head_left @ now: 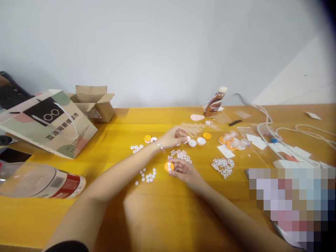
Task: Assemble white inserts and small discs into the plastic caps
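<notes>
My right hand grips an orange round case by its edge, with small white parts on its face. Stretched across the table, my left hand has its fingertips closed on a small white round piece. Just right of those fingertips lie white discs and an orange disc. White openwork pieces sit between my two hands, partly covered by the right one. Small white dots are scattered to the left of the orange case. Another orange ring lies beyond my left forearm.
Clear rings lie farther back. More openwork pieces and wrapped orange parts are at right, near white cables. A brown drink bottle stands behind. At left are a paper bag, cardboard box and large plastic bottle.
</notes>
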The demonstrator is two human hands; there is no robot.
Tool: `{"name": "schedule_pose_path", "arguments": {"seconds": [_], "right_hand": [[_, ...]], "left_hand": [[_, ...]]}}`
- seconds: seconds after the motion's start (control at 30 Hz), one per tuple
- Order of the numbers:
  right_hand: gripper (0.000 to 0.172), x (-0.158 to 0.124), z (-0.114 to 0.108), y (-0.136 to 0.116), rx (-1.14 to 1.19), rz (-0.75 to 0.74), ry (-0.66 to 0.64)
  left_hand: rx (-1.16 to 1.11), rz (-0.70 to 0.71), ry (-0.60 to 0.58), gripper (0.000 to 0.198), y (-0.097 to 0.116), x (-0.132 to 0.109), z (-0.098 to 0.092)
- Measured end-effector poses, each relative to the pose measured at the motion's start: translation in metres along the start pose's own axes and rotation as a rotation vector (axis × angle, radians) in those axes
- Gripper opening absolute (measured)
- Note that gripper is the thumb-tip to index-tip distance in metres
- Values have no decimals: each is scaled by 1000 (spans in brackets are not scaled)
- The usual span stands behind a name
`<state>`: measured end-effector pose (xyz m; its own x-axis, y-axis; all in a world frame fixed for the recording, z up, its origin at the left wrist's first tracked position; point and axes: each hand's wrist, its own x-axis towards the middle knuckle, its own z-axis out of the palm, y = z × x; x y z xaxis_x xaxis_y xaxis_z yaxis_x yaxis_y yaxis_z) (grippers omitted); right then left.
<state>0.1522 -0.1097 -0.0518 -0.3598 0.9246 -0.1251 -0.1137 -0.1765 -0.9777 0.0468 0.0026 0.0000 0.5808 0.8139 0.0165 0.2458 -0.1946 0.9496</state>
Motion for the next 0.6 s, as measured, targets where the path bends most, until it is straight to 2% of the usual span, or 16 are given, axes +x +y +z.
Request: {"name": "schedule_pose_path", "arguments": {"seconds": [0.07,0.13,0.23,0.3,0.43,0.6], "right_hand": [[36,0,1,-1,5,3,9],[37,-1,2,-2,3,5,27],[37,-2,4,-6,-4,2,65],[36,-2,5,-8,-2,0,86],[35,-2,5,-8,-2,-28,129],[33,-1,4,-4,2,-51,146]], "left_hand": [[-235,-125,-26,25,4,-26,-16],[-415,-180,-50,29,7,-53,-30],[-563,-179,-97,33,7,-91,-41],[-595,-178,-83,32,2,-109,-42],[-588,-200,-15,29,-10,-125,-35],[-540,-191,-30,27,-15,-121,-22]]}}
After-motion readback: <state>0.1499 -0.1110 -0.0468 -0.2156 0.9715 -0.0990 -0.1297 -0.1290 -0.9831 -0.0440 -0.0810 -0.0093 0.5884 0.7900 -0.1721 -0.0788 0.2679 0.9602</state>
